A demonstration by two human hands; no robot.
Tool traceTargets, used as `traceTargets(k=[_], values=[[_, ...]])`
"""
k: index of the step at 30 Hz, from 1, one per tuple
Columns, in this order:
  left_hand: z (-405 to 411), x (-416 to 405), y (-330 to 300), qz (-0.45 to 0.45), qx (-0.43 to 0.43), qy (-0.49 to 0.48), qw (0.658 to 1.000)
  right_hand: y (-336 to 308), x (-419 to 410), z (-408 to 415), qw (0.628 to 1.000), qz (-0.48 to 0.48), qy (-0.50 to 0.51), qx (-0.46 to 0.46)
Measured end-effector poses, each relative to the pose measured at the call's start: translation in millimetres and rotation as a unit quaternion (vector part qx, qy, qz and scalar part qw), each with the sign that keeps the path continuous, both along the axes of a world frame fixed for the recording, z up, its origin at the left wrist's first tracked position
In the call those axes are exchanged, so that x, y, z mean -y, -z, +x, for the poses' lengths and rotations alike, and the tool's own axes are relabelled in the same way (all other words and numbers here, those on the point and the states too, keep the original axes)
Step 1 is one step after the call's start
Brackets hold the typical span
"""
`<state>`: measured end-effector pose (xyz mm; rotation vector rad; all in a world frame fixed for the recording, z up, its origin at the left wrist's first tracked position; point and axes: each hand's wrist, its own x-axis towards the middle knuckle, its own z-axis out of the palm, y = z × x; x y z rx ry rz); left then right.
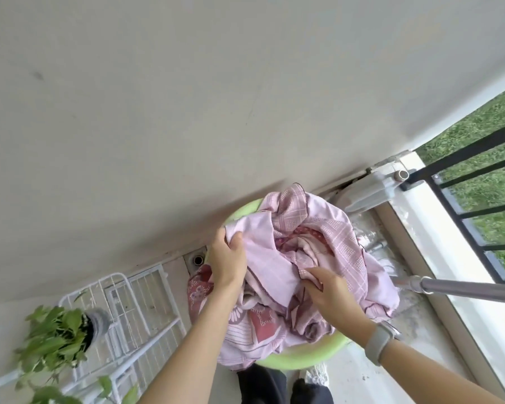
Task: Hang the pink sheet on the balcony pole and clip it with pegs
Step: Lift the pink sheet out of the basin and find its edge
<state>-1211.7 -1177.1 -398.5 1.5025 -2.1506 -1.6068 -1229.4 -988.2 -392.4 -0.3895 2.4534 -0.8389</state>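
While you look down at the balcony floor, your two hands are both inside one green basin (pixel 301 363), which stands against the grey wall (pixel 187 112). One pink sheet (pixel 327 228) fills this basin in a crumpled heap, and its folds spill over the rim on the near side and on the right side. Some parts of the cloth are pale pink with a checked pattern, other parts are darker red-pink with flowers; you cannot tell if the darker parts are the same sheet or a second cloth.

Your left hand (pixel 228 258) is closed on the far left edge of the sheet, the thumb pressing the cloth against the fingers. Your right hand (pixel 330 290) pinches one fold near the middle of the heap, the fingers curled into the fabric. On the right wrist you wear one grey watch (pixel 379 342).

One metal pole (pixel 461 288) comes in from the right edge and ends just beside the sheet, low over the floor. Behind it stands one black railing (pixel 478 205), with grass (pixel 496 118) beyond.

To the left of the basin one white wire rack (pixel 140 298) lies on the floor, and one green plant (pixel 56 330) in a pot is on it. One small drain hole (pixel 198 260) shows in the floor just beside your left hand.
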Motion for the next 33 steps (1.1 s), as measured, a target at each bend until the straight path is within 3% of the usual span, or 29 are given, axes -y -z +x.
traceTargets(k=[4,10,14,18,22,26,29,33], values=[[6,-2,-33,-0.006,-0.004,0.032,0.999,-46,4,-14,0.999,-0.046,0.003,-0.029],[-29,-8,-134,-0.076,-0.114,0.163,0.977,-134,-3,-33,0.993,-0.092,-0.016,-0.074],[-55,-15,-232,-0.136,-0.189,0.249,0.94,-214,-12,-50,0.986,-0.123,0.012,-0.109],[-76,-21,-357,-0.217,-0.307,0.269,0.887,-312,-18,-66,0.962,-0.219,0.027,-0.163],[-70,-32,-446,-0.257,-0.355,0.328,0.837,-394,-34,-76,0.949,-0.284,-0.116,-0.074],[-35,-42,-466,-0.239,-0.346,0.362,0.832,-424,-52,-86,0.943,-0.288,-0.109,-0.124],[-18,-52,-482,-0.223,-0.389,0.366,0.815,-424,-36,-86,0.948,-0.222,-0.189,-0.124],[-5,-43,-511,-0.224,-0.434,0.287,0.824,-422,-15,-75,0.95,-0.223,-0.191,-0.106]])
